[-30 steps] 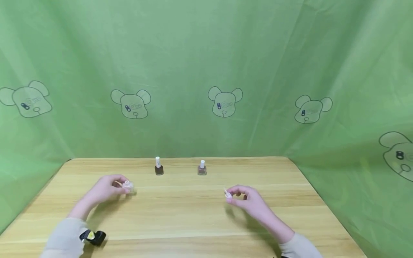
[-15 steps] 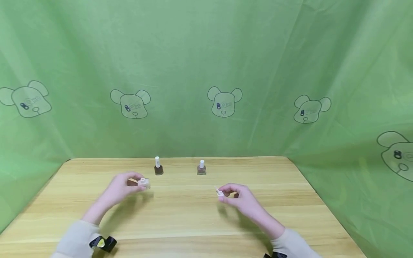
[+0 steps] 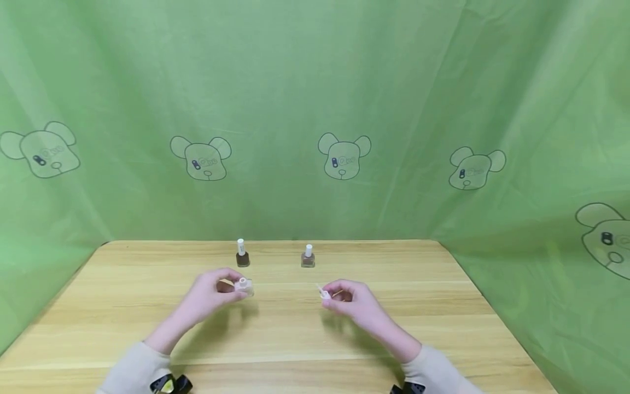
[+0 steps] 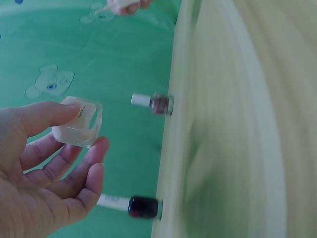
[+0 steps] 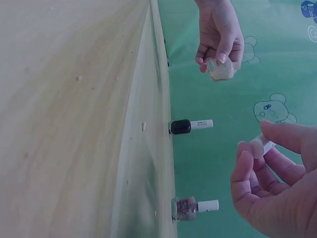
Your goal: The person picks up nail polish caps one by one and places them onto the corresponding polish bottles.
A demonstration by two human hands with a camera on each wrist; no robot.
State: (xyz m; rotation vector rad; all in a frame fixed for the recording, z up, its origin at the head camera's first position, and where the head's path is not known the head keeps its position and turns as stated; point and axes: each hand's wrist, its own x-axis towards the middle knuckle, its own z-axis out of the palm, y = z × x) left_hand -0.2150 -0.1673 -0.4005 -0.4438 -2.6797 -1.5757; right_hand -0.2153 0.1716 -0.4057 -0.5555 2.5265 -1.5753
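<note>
Above the table, my left hand (image 3: 209, 295) pinches a clear nail polish bottle (image 3: 244, 287) with pale polish between thumb and fingers. Its neck is uncapped in the head view, and in the left wrist view the thumb lies across the glass (image 4: 81, 121). To the right, my right hand (image 3: 358, 303) pinches a white nail polish cap (image 3: 325, 295), its thin brush pointing up and left. The cap (image 5: 261, 145) is partly covered by fingertips in the right wrist view. Bottle and cap are apart.
Toward the back of the wooden table (image 3: 285, 339) stand two capped nail polish bottles, a dark bottle (image 3: 243, 259) on the left and a mauve-brown bottle (image 3: 308, 260) on the right. A green curtain (image 3: 275, 109) with bear faces hangs behind and at the sides.
My left hand has carried the pale bottle right, toward the middle. My right hand has brought the cap and brush somewhat left, narrowing the gap. The two standing bottles have stayed put.
</note>
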